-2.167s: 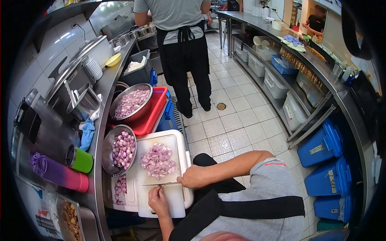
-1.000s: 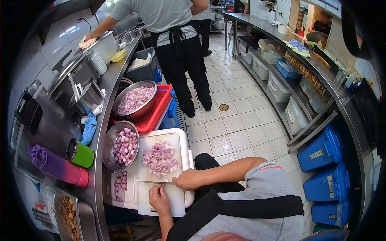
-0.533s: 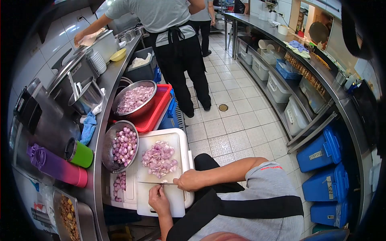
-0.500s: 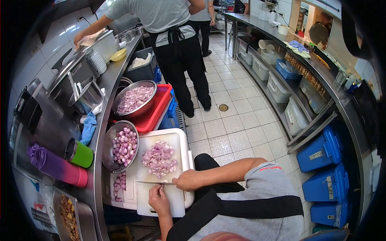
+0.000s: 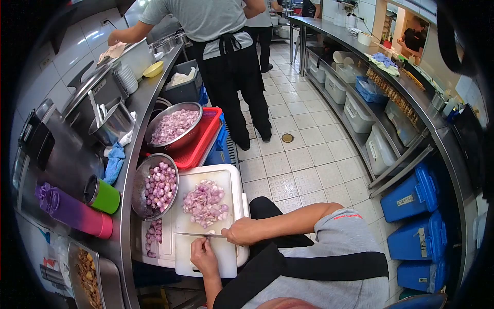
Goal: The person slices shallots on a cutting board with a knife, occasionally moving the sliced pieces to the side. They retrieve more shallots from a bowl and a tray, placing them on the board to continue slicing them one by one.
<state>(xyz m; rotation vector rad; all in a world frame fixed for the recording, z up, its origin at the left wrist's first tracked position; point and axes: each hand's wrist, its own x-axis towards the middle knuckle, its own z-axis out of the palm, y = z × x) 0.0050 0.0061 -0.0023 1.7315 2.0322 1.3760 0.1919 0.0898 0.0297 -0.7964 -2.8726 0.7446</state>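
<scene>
My right hand point(image 5: 241, 231) is closed round the handle of a knife point(image 5: 198, 235), its blade lying level across the white cutting board point(image 5: 198, 257) and pointing left. Just below the blade, my left hand point(image 5: 204, 255) pinches a small shallot point(image 5: 210, 235), mostly hidden by fingers and blade. A pile of cut shallots point(image 5: 206, 202) lies on the board above the knife. Whole peeled shallots point(image 5: 160, 188) fill a metal colander point(image 5: 138, 193) at the left. More small shallots point(image 5: 153, 238) lie in the white tray point(image 5: 236, 177) beneath the board.
A colander of sliced shallots point(image 5: 177, 125) rests in a red basket point(image 5: 212, 129) farther back. On the left counter point(image 5: 125, 206) stand a purple-pink bottle point(image 5: 77, 211) and a green tumbler point(image 5: 106, 195). A person point(image 5: 221, 56) in an apron stands ahead. Blue bins point(image 5: 411, 195) are at right.
The person ahead has moved a hand up from the container at the left counter. Another person now shows in the opening at the upper right. My hands and the knife have barely moved.
</scene>
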